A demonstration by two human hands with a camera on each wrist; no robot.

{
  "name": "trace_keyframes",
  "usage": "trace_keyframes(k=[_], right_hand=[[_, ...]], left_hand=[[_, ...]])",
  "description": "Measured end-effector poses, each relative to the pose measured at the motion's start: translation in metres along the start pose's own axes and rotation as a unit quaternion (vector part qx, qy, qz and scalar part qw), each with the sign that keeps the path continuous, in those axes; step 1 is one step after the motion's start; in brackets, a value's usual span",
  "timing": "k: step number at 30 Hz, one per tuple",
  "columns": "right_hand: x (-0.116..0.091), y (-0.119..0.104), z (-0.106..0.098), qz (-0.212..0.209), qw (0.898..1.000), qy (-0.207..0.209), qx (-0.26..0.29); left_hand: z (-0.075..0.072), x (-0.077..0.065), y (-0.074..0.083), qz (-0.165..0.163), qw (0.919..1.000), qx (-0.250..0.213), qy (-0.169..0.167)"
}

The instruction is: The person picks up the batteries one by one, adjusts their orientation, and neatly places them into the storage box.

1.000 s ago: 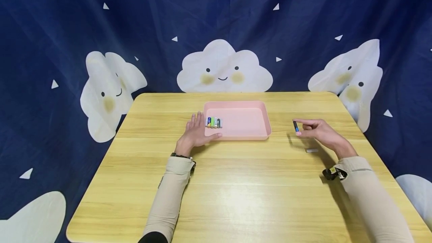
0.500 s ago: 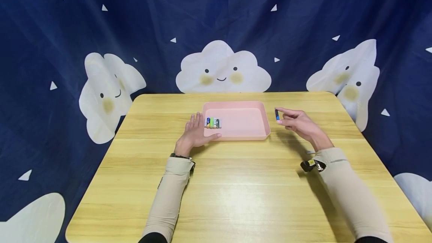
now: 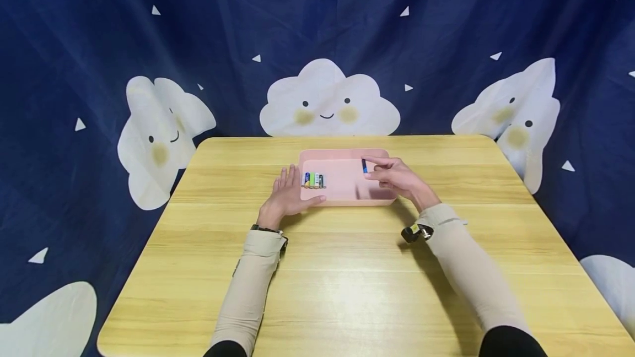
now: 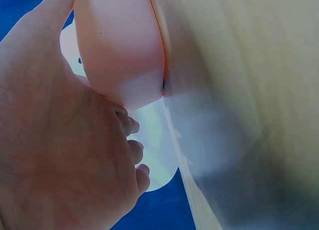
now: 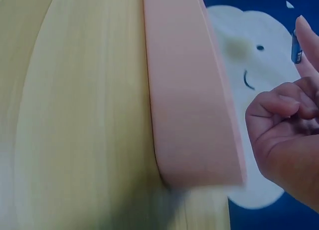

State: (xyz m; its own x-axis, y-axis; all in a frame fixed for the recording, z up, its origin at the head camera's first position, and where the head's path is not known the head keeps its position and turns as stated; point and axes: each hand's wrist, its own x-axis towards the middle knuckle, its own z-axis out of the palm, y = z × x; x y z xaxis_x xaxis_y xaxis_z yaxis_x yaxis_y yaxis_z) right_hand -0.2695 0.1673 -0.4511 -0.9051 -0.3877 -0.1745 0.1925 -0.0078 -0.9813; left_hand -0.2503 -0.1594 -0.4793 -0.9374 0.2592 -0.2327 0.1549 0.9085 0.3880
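A pink tray (image 3: 347, 202) stands on the table, with several batteries (image 3: 312, 180) in a row at its left end. My left hand (image 3: 286, 194) rests at the tray's near left corner, fingers stretched along the left side and thumb over the front rim. Its palm lies by the tray's outer wall (image 4: 124, 55) in the left wrist view. Over the tray's right half, my right hand (image 3: 397, 176) pinches a dark blue battery (image 3: 364, 166) end to end between thumb and index finger. The battery is upright, and its shadow falls on the tray floor. The other right fingers are curled in.
The wooden table (image 3: 317, 291) spreads out in front of the tray. Behind it hangs a dark blue curtain (image 3: 238, 15) with white clouds. A small white piece (image 3: 464, 222) shows beside the right sleeve, mostly hidden. A camera (image 3: 415, 232) sits on the right wrist.
My right hand has carried the battery leftward from the table's right side to above the tray. The left hand, the tray and the row of batteries stay in place.
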Motion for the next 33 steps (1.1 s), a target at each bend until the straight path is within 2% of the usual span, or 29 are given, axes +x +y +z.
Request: trace_keyframes(k=[7,15,25,33], right_hand=[[0.026,0.008,0.023,0.039,0.999,0.003,-0.031],[0.041,0.020,0.039,0.096,0.993,0.027,-0.058],[0.053,0.028,0.056,0.117,0.989,0.012,-0.090],[0.065,0.034,0.064,0.133,0.987,0.040,-0.086]], left_hand=[[0.001,0.002,-0.001,-0.003,1.0000,0.003,-0.007],[0.001,0.001,-0.002,0.004,1.0000,-0.001,0.001],[0.000,0.002,-0.002,-0.001,1.0000,-0.004,-0.005],[-0.002,-0.002,0.001,0.003,1.0000,-0.008,0.003]])
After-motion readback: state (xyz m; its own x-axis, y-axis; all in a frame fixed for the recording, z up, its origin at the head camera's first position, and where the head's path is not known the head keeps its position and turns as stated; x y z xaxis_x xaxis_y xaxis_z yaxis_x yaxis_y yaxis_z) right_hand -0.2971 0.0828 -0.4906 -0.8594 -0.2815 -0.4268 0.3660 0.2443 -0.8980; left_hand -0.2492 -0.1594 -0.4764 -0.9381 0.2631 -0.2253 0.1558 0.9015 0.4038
